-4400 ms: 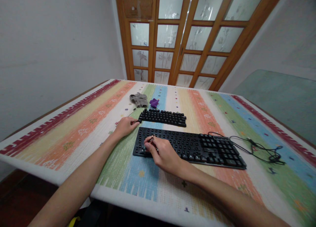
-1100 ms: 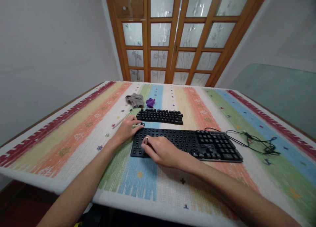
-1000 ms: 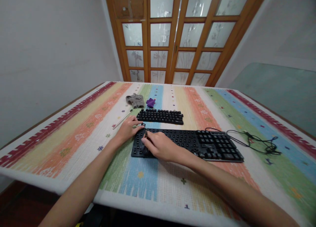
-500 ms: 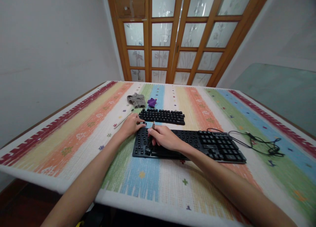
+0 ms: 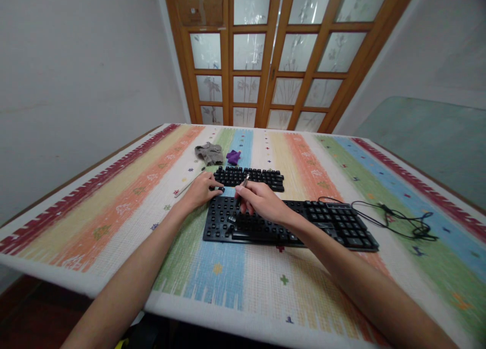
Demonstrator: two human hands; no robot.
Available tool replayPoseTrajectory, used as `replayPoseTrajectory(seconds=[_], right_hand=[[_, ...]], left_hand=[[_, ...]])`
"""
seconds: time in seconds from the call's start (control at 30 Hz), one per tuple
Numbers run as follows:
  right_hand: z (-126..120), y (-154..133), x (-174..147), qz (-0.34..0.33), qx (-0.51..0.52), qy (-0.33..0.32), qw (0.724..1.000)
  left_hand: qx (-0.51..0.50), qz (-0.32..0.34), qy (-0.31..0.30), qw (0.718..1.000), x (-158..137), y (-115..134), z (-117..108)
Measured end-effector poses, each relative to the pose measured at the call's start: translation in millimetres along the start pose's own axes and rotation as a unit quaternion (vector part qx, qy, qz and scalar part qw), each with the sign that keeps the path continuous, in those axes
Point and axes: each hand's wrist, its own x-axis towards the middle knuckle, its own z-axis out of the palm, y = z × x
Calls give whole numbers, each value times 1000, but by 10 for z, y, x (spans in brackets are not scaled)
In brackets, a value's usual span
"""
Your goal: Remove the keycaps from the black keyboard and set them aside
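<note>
A black keyboard (image 5: 341,227) lies across the table, with most keycaps off its left and middle parts, where the bare switches show. Over its left part my right hand (image 5: 261,199) grips a slim keycap puller (image 5: 243,184), whose lower end hangs just above the switches; I cannot tell whether a keycap is in it. Behind the keyboard, loose black keycaps (image 5: 266,177) stand in rows. My left hand (image 5: 201,191) rests at the left end of these rows, thumb and forefinger around a single keycap (image 5: 222,189).
A grey cloth (image 5: 209,154) and a small purple cloth (image 5: 233,157) lie behind the keycaps. Left of them is a thin brush-like stick (image 5: 189,183). The keyboard's cable (image 5: 413,227) is coiled at the right on the striped tablecloth (image 5: 125,207).
My right hand has lifted the puller up and slightly right from the keyboard's lower left. The left hand has stayed in place.
</note>
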Motion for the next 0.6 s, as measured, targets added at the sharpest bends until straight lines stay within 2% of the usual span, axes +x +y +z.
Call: replayPoseTrajectory(seconds=[0.6], right_hand=[[-51, -28, 6, 9, 7, 2, 1000]], left_hand=[[16, -8, 2, 1000, -15, -26, -23]])
